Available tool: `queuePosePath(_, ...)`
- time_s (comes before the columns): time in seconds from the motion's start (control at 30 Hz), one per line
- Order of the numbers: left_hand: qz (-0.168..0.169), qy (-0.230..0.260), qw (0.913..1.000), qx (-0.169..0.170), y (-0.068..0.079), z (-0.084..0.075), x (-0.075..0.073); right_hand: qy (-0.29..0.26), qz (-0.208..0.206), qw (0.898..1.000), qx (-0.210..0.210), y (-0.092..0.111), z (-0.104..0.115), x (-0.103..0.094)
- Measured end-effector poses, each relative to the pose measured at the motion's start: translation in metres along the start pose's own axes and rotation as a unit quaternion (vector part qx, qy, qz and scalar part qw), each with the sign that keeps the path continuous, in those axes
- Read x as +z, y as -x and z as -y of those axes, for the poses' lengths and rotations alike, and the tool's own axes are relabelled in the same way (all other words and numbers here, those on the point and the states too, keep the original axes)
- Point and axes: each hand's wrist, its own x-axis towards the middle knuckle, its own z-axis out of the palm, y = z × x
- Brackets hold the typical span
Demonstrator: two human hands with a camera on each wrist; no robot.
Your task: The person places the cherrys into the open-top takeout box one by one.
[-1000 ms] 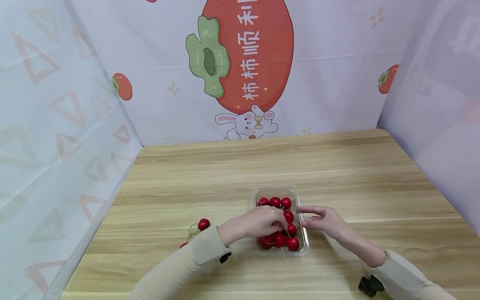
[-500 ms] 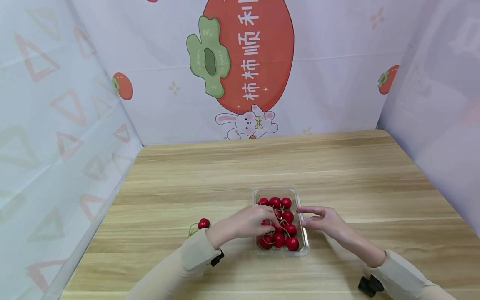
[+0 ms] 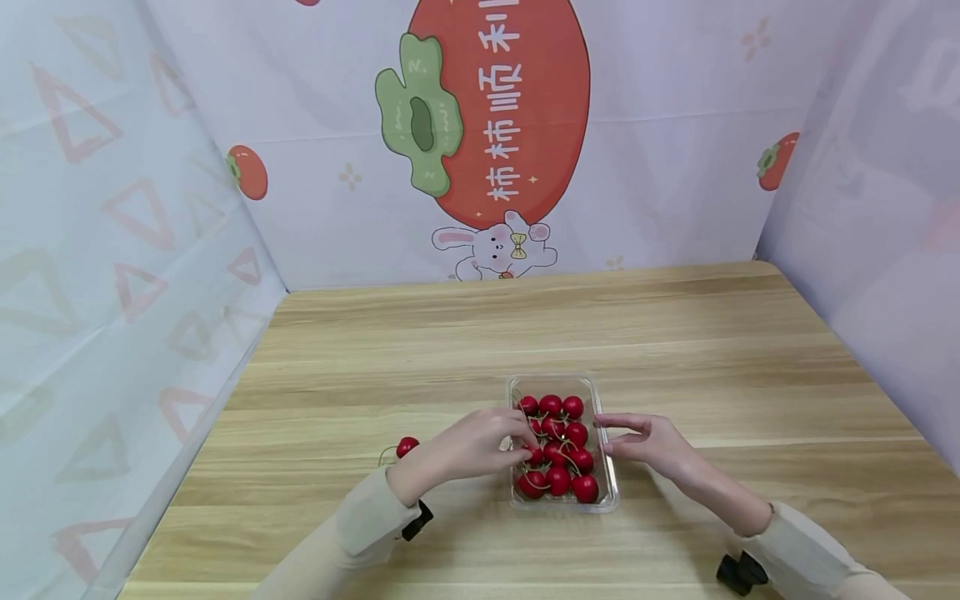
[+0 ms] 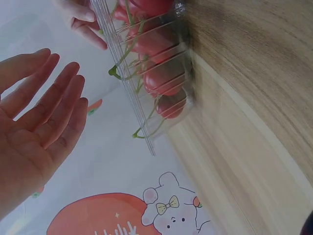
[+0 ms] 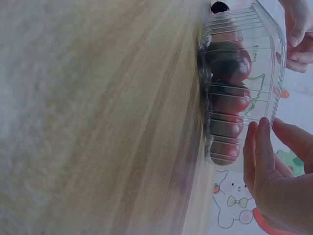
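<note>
Red cherries (image 3: pixel 558 479) with green stems lie in rows inside a clear plastic container (image 3: pixel 553 382). My left hand (image 3: pixel 483 442) is over the container's left rim, its fingertips close above the cherries on that side. In the left wrist view, the left hand (image 4: pixel 34 115) shows loosely spread fingers with nothing between them. My right hand (image 3: pixel 651 442) touches the container's right rim with fingertips and thumb. The right wrist view shows that hand's fingers (image 5: pixel 264 152) fairly straight against the clear wall. A loose cherry (image 3: pixel 408 446) lies left of the container, beside my left forearm.
The container stands on a wooden table (image 3: pixel 390 350). A white printed cloth (image 3: pixel 637 192) hangs behind it, with more cloth at both sides. Black straps (image 3: pixel 742 572) show near the wrists. My left forearm hides part of the table around the loose cherry.
My left hand has drawn back leftward from the middle of the container, uncovering cherries there. The left sleeve covers more of the loose cherries' spot. The right hand has stayed in place.
</note>
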Motion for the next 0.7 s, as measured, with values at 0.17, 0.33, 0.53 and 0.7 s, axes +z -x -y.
queuePosePath(0.17,-0.019,0.003,0.9998,0.002,0.007,0.001,-0.002,-0.001,-0.001,1.0,0.002,0.0,0.001,0.0)
queuePosePath(0.33,-0.035,0.007,0.9993,-0.01,0.016,0.002,-0.005,-0.001,-0.001,1.0,0.0,0.001,0.001,0.0)
queuePosePath(0.53,-0.059,0.009,0.9975,-0.036,0.032,0.006,-0.008,0.0,0.001,1.0,0.0,0.001,0.001,0.0)
queuePosePath(0.7,-0.09,0.004,0.9944,-0.055,0.047,0.012,-0.01,0.005,0.0,1.0,0.001,0.001,0.001,0.0)
